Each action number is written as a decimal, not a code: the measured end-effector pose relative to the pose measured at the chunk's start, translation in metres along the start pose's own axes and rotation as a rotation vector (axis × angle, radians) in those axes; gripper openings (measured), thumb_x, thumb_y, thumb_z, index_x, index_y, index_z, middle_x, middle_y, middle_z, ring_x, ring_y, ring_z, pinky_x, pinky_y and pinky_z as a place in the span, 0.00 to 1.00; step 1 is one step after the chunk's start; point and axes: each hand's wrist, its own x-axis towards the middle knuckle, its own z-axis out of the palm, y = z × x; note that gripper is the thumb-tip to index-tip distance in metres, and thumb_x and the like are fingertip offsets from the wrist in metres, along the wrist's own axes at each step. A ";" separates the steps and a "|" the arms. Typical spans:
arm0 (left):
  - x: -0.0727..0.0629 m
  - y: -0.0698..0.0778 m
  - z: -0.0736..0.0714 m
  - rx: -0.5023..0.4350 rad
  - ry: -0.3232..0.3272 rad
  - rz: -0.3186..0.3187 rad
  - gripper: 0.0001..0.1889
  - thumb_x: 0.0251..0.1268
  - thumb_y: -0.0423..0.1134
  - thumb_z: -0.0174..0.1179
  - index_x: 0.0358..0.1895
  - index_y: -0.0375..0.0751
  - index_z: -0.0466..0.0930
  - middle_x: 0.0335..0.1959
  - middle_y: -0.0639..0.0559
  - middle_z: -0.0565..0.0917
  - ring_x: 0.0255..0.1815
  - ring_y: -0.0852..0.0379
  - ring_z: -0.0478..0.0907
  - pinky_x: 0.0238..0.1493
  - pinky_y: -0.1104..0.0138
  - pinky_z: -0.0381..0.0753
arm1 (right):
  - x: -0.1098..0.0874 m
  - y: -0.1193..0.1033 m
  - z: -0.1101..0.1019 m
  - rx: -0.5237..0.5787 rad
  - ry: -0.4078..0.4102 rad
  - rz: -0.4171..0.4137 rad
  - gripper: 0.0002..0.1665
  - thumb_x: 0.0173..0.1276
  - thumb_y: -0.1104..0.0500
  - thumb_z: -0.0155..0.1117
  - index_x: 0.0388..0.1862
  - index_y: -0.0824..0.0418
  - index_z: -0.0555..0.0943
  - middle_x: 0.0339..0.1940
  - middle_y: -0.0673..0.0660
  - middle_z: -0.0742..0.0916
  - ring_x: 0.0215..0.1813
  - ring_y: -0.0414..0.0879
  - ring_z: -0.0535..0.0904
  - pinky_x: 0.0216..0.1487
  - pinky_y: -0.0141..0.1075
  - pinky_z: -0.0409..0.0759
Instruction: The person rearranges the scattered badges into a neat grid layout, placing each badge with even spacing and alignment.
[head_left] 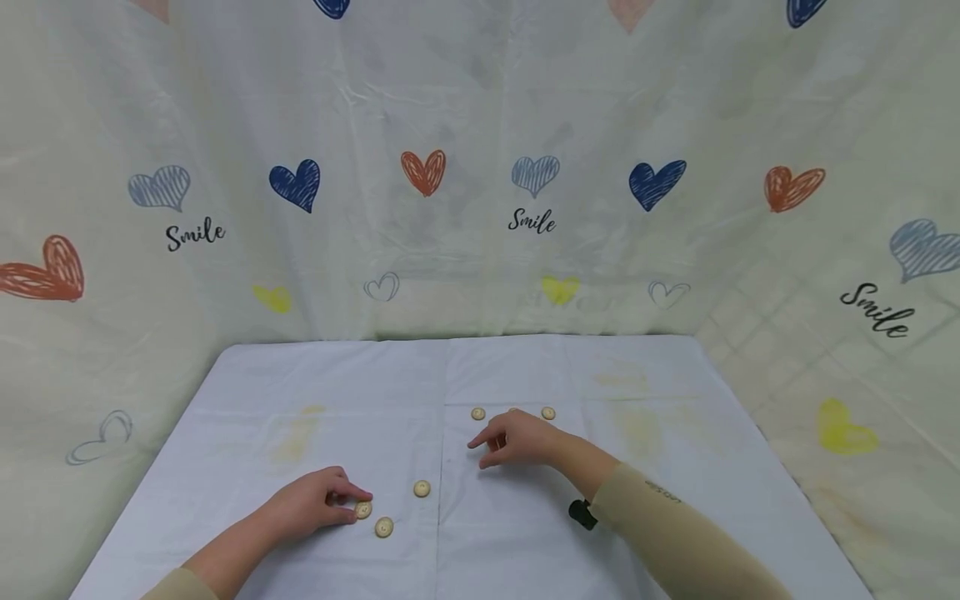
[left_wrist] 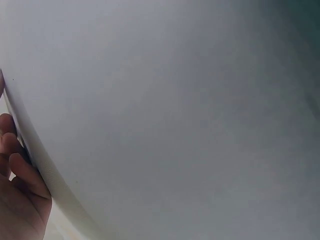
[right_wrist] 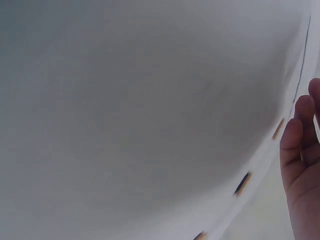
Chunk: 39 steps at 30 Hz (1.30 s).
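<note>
Six round tan buttons (head_left: 422, 489): three near, three farther back.

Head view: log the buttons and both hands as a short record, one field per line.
Left hand: pinches a tan button
Near it: two more buttons
Right hand: index finger and thumb apart, no button seen between them
Far row: three buttons, the middle one mostly hidden by the right hand
Surface: white cloth
Backdrop: heart-printed sheet
</note>
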 end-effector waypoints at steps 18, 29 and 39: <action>0.000 0.000 0.002 0.009 0.010 -0.013 0.14 0.58 0.53 0.70 0.49 0.67 0.88 0.35 0.67 0.76 0.30 0.67 0.69 0.32 0.69 0.69 | 0.042 -0.049 0.037 -0.092 -0.100 -0.106 0.17 0.59 0.50 0.77 0.49 0.42 0.89 0.25 0.38 0.81 0.29 0.31 0.74 0.36 0.26 0.73; 0.001 -0.001 0.002 0.018 0.005 -0.016 0.14 0.58 0.54 0.70 0.49 0.68 0.88 0.34 0.67 0.76 0.30 0.67 0.68 0.32 0.69 0.69 | 0.049 -0.061 0.045 -0.192 -0.129 -0.114 0.18 0.60 0.47 0.76 0.50 0.40 0.88 0.24 0.39 0.79 0.29 0.32 0.71 0.35 0.26 0.70; 0.000 -0.001 0.002 0.024 0.017 -0.006 0.14 0.58 0.54 0.70 0.49 0.66 0.88 0.34 0.67 0.76 0.30 0.67 0.68 0.31 0.69 0.69 | 0.053 -0.063 0.049 -0.260 -0.130 -0.142 0.17 0.60 0.46 0.76 0.49 0.40 0.89 0.25 0.37 0.78 0.29 0.31 0.71 0.34 0.25 0.69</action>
